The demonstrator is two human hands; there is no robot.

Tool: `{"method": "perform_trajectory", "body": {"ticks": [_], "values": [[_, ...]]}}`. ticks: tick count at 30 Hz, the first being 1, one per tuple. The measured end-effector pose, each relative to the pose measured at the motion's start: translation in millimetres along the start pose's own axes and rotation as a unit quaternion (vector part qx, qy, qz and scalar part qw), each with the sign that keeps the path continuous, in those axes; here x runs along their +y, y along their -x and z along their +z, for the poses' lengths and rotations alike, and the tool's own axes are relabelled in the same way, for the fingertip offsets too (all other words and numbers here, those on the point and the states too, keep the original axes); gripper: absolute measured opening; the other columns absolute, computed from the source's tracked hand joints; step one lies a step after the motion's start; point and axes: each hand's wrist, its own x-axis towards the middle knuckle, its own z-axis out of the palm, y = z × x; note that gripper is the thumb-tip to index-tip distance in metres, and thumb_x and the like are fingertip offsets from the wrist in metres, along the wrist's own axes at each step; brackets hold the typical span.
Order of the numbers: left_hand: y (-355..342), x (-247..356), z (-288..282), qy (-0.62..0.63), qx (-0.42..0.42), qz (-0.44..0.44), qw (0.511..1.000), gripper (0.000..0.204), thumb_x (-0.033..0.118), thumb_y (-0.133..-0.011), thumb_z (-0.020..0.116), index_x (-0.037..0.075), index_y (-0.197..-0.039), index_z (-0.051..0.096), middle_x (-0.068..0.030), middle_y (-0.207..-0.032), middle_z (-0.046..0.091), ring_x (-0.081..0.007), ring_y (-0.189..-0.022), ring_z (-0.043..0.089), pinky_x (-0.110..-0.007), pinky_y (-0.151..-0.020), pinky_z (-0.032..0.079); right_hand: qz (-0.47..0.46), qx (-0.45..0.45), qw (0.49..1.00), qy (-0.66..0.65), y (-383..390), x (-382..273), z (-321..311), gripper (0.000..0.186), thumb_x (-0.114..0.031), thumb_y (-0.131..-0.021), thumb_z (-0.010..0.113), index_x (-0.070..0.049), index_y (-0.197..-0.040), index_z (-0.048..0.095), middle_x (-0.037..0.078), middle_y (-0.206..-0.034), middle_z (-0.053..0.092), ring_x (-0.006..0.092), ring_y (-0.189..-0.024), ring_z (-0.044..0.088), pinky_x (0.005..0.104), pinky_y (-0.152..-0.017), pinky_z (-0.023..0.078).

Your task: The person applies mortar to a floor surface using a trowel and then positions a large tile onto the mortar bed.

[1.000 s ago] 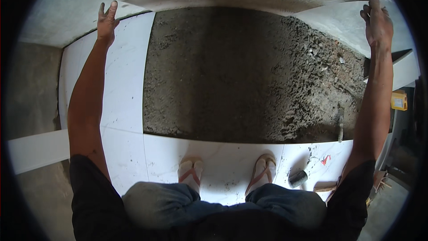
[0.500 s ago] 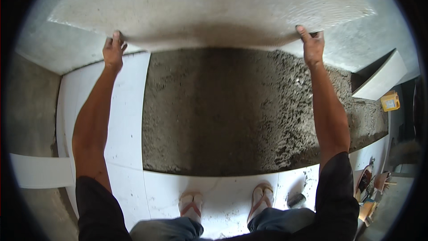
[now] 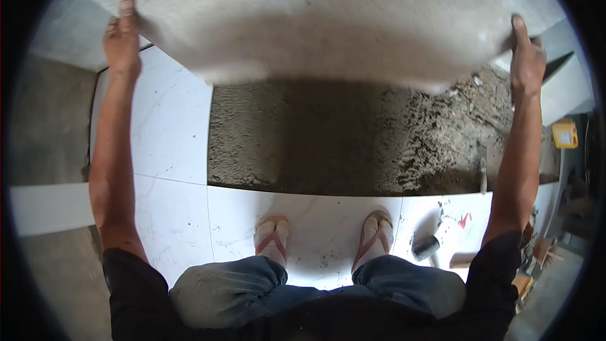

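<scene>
A large pale grey slab [image 3: 315, 6], its near edge blurred, is held above a dark mortar bed [image 3: 297, 139] at the top of the view, hiding the bed's far part. My left hand [image 3: 123, 41] grips its left side, thumb on the upper face. My right hand [image 3: 527, 57] grips the right side the same way, some fingers hidden. White marbled tiles [image 3: 164, 126] border the bed on the left and near side, with my sandalled feet [image 3: 271, 237] on the near ones.
Grey walls [image 3: 53, 113] flank the bed. At right are a leaning tile [image 3: 558, 88], a yellow container [image 3: 565, 134] and assorted tools [image 3: 541, 251]. A black mallet [image 3: 426, 247], a narrow tool [image 3: 483, 177] and a red scrap [image 3: 465, 220] lie near my right arm.
The slab has come over the mortar, covering more of its far part than a second ago. My hands drew closer together half a second ago and are now wide apart again.
</scene>
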Motion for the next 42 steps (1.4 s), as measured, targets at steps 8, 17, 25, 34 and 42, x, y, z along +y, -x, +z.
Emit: {"method": "perform_trajectory", "body": {"ticks": [8,17,25,34,42], "values": [[92,-1,-10,-0.18,-0.013,-0.151,0.972,0.081,0.069,-0.072,0.066,-0.011,-0.079,0.061,-0.0147,-0.071,0.059,-0.0197,-0.073,0.053,-0.034,-0.072,0.046,0.212,-0.108,0.971,0.01,55,61,-38,0.041,-0.041,-0.078,0.075,-0.003,-0.083,0.06,-0.005,-0.062,0.045,0.0047,-0.046,0.038,0.0239,-0.038,0.028],[180,-67,-8,-0.222,-0.183,-0.344,0.894,0.074,0.07,-0.071,0.065,-0.004,-0.067,0.06,-0.0162,-0.067,0.061,-0.0225,-0.065,0.058,-0.039,-0.062,0.047,0.388,-0.184,0.902,-0.042,150,109,-17,0.058,-0.031,-0.072,0.083,0.004,-0.111,0.06,0.008,-0.091,0.065,0.016,-0.077,0.062,0.0276,-0.069,0.049],[195,-112,25,-0.259,-0.241,-0.399,0.846,0.081,0.069,-0.07,0.066,-0.009,-0.094,0.066,-0.0223,-0.087,0.068,-0.03,-0.084,0.066,-0.04,-0.075,0.05,0.491,-0.205,0.843,0.08,177,194,12,0.067,-0.039,-0.064,0.087,0.006,-0.106,0.061,0.011,-0.092,0.065,0.02,-0.075,0.062,0.0353,-0.063,0.048],[193,-155,65,-0.298,-0.242,-0.428,0.818,0.085,0.07,-0.067,0.067,-0.009,-0.099,0.065,-0.0243,-0.095,0.067,-0.034,-0.092,0.065,-0.043,-0.08,0.049,0.46,-0.251,0.816,0.246,158,235,59,0.075,-0.052,-0.06,0.085,0.006,-0.102,0.065,0.012,-0.08,0.065,0.023,-0.065,0.061,0.041,-0.057,0.047],[189,-170,64,-0.344,-0.242,-0.423,0.803,0.086,0.072,-0.066,0.065,-0.007,-0.099,0.066,-0.0248,-0.097,0.066,-0.0361,-0.096,0.064,-0.043,-0.084,0.048,0.445,-0.266,0.814,0.263,151,258,74,0.073,-0.055,-0.062,0.082,0.006,-0.098,0.064,0.011,-0.072,0.062,0.0207,-0.05,0.056,0.0403,-0.042,0.042]]}}
